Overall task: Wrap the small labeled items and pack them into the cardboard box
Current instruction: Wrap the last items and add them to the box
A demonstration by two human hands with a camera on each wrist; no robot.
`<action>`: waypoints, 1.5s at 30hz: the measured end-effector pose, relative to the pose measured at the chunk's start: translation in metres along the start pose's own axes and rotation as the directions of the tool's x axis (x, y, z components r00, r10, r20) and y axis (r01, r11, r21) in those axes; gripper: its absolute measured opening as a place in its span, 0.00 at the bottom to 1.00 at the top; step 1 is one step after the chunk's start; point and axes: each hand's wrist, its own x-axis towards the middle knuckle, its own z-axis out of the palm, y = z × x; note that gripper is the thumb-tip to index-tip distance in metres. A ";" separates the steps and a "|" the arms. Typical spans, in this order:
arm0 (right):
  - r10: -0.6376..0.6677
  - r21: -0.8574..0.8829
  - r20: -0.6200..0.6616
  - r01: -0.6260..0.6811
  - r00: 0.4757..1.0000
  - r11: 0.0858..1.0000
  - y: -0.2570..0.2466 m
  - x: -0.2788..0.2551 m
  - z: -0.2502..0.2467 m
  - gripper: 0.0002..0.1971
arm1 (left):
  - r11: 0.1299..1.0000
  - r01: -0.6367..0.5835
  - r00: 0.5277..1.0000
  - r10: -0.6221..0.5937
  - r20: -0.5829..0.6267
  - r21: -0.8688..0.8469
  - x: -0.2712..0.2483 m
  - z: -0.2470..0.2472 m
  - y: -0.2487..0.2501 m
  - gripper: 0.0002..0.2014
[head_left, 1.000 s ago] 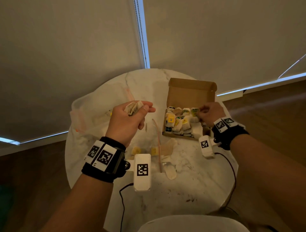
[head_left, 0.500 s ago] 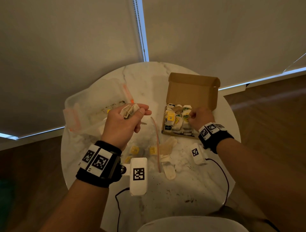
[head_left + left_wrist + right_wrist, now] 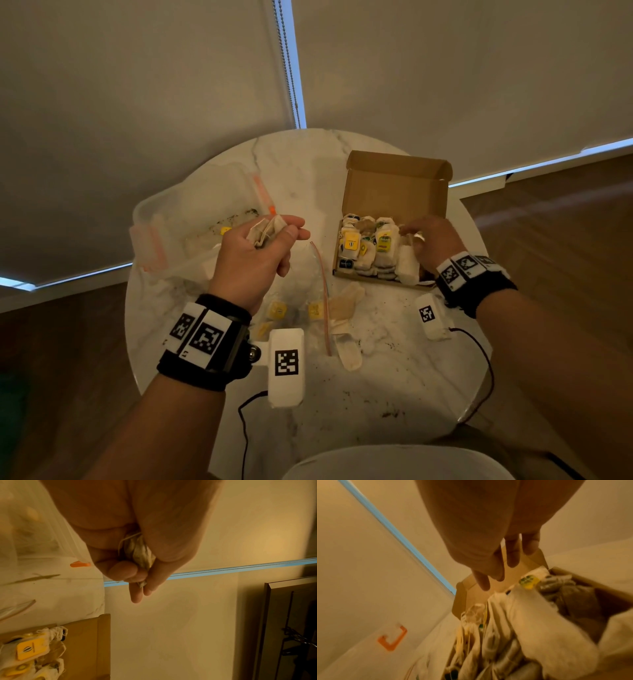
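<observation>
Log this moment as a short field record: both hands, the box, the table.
left hand: raised above the table, pinching a folded tea bag
right hand: fingers straight, over the packed bags, holding nothing
cardboard box: lid open, nearly full of wrapped tea bags
table: round, marble; loose tea bags and a clear plastic bag on it

This looks like a room in a home, dimly lit in warm light. A small round marble table (image 3: 308, 164) stands on a wooden floor (image 3: 565, 212) at three o'clock, against drawn roller blinds (image 3: 137, 102) at twelve o'clock with a bead chain (image 3: 286, 61). The left wrist view shows a dark wooden door frame (image 3: 267, 615).
</observation>
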 end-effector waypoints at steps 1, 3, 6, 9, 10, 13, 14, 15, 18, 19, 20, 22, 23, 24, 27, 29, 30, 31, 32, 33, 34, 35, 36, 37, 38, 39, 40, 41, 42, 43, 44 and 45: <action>0.021 0.045 -0.067 -0.018 0.998 0.999 0.004 -0.005 -0.004 0.14 | 1.000 0.000 1.000 0.000 0.000 -0.005 0.000 0.000 0.000 0.07; 0.029 0.064 -0.145 -0.019 0.989 0.998 0.010 -0.018 -0.008 0.09 | 1.000 0.004 1.000 -0.004 0.005 -0.015 -0.002 0.001 0.000 0.07; -0.147 -0.072 -0.156 0.137 0.977 0.988 0.013 -0.039 0.001 0.08 | 1.000 0.001 1.000 0.000 0.019 -0.015 -0.004 0.004 0.000 0.08; -0.223 -0.280 -0.011 0.211 0.975 0.936 0.015 -0.052 0.014 0.09 | 1.000 -0.009 1.000 0.009 0.027 -0.004 -0.007 0.007 0.000 0.08; -0.197 -0.363 0.043 0.199 0.979 0.910 0.014 -0.053 0.017 0.11 | 1.000 -0.011 1.000 0.011 0.028 0.002 -0.008 0.008 0.000 0.08; -0.125 -0.478 0.101 0.158 0.987 0.864 0.018 -0.050 0.020 0.14 | 1.000 -0.008 1.000 0.008 0.030 0.006 -0.010 0.008 0.002 0.08; -0.110 -0.483 0.104 0.147 0.988 0.863 0.017 -0.048 0.019 0.15 | 1.000 -0.007 1.000 0.007 0.030 0.008 -0.011 0.008 0.002 0.08; -0.104 -0.482 0.106 0.143 0.989 0.864 0.017 -0.045 0.019 0.15 | 1.000 -0.006 1.000 0.006 0.028 0.010 -0.011 0.007 0.002 0.08; -0.065 -0.510 0.093 0.104 0.994 0.854 0.014 -0.038 0.015 0.16 | 1.000 -0.005 1.000 0.005 0.022 0.013 -0.012 0.006 0.002 0.08; -0.050 -0.522 0.084 0.086 0.995 0.848 0.013 -0.036 0.014 0.17 | 1.000 -0.004 1.000 0.004 0.020 0.012 -0.012 0.006 0.002 0.08; -0.034 -0.535 0.080 0.071 0.996 0.842 0.011 -0.035 0.014 0.17 | 1.000 -0.002 1.000 0.002 0.018 0.008 -0.012 0.005 0.002 0.08; -0.015 -0.562 0.082 0.058 0.997 0.825 0.009 -0.033 0.015 0.16 | 1.000 0.000 1.000 0.000 0.017 0.004 -0.012 0.005 0.002 0.08; -0.008 -0.563 0.090 0.057 0.996 0.824 0.008 -0.032 0.015 0.16 | 1.000 0.001 1.000 -0.001 0.018 0.005 -0.012 0.005 0.002 0.08; -0.001 -0.549 0.099 0.055 0.995 0.834 0.007 -0.031 0.014 0.17 | 1.000 0.003 1.000 -0.003 0.018 0.005 -0.012 0.005 0.002 0.08; 0.006 -0.392 0.059 0.018 0.998 0.920 0.007 -0.030 0.007 0.20 | 1.000 0.017 1.000 -0.017 0.022 0.004 -0.013 0.006 0.003 0.08; -0.016 -0.253 -0.049 0.003 0.999 0.967 0.005 -0.030 0.002 0.17 | 0.998 0.049 0.999 -0.049 0.019 -0.027 -0.013 0.007 0.004 0.08; -0.034 -0.181 -0.112 0.013 0.993 0.983 0.002 -0.031 -0.001 0.15 | 0.995 0.077 0.997 -0.076 0.022 -0.062 -0.013 0.007 0.004 0.08; -0.058 -0.101 -0.159 0.042 0.986 0.994 -0.004 -0.033 -0.005 0.13 | 0.987 0.114 0.993 -0.111 0.032 -0.112 -0.014 0.008 0.005 0.09; -0.092 -0.012 -0.189 0.092 0.978 0.996 -0.012 -0.035 -0.009 0.11 | 0.973 0.154 0.988 -0.147 0.052 -0.172 -0.015 0.009 0.006 0.10; -0.134 0.076 -0.203 0.152 0.970 0.985 -0.023 -0.038 -0.015 0.10 | 0.952 0.192 0.981 -0.177 0.082 -0.239 -0.016 0.010 0.007 0.12; -0.176 0.157 -0.203 0.209 0.963 0.965 -0.038 -0.043 -0.022 0.10 | 0.929 0.221 0.974 -0.195 0.117 -0.295 -0.017 0.010 0.008 0.14; -0.222 0.232 -0.212 0.269 0.952 0.935 -0.054 -0.048 -0.029 0.09 | 0.913 0.241 0.968 -0.202 0.149 -0.330 -0.018 0.010 0.009 0.16; -0.269 0.300 -0.229 0.330 0.936 0.895 -0.071 -0.054 -0.037 0.08 | 0.906 0.249 0.965 -0.202 0.168 -0.341 -0.019 0.010 0.010 0.18; -0.313 0.361 -0.244 0.385 0.918 0.849 -0.088 -0.060 -0.044 0.07 | 0.907 0.251 0.964 -0.201 0.176 -0.338 -0.020 0.011 0.011 0.19; -0.351 0.413 -0.253 0.428 0.902 0.804 -0.104 -0.066 -0.050 0.06 | 0.912 0.246 0.964 -0.196 0.179 -0.327 -0.021 0.011 0.013 0.19; -0.384 0.447 -0.253 0.460 0.888 0.768 -0.117 -0.070 -0.054 0.06 | 0.917 0.239 0.965 -0.187 0.183 -0.318 -0.022 0.011 0.014 0.19; -0.413 0.464 -0.246 0.481 0.877 0.744 -0.129 -0.073 -0.057 0.07 | 0.923 0.229 0.966 -0.177 0.188 -0.308 -0.025 0.012 0.015 0.18; -0.434 0.470 -0.229 0.489 0.871 0.734 -0.138 -0.076 -0.058 0.09 | 0.928 0.223 0.966 -0.169 0.194 -0.299 -0.027 0.012 0.016 0.18; -0.451 0.472 -0.204 0.491 0.869 0.732 -0.145 -0.077 -0.058 0.11 | 0.932 0.220 0.966 -0.166 0.200 -0.287 -0.029 0.011 0.017 0.17; -0.466 0.470 -0.177 0.491 0.867 0.733 -0.151 -0.079 -0.059 0.11 | 0.934 0.221 0.964 -0.164 0.211 -0.279 -0.031 0.011 0.018 0.16; -0.476 0.468 -0.157 0.490 0.865 0.736 -0.156 -0.080 -0.059 0.10 | 0.935 0.223 0.961 -0.164 0.222 -0.274 -0.033 0.010 0.018 0.15; -0.476 0.468 -0.149 0.486 0.867 0.738 -0.160 -0.082 -0.060 0.07 | 0.934 0.228 0.958 -0.163 0.237 -0.277 -0.035 0.010 0.019 0.14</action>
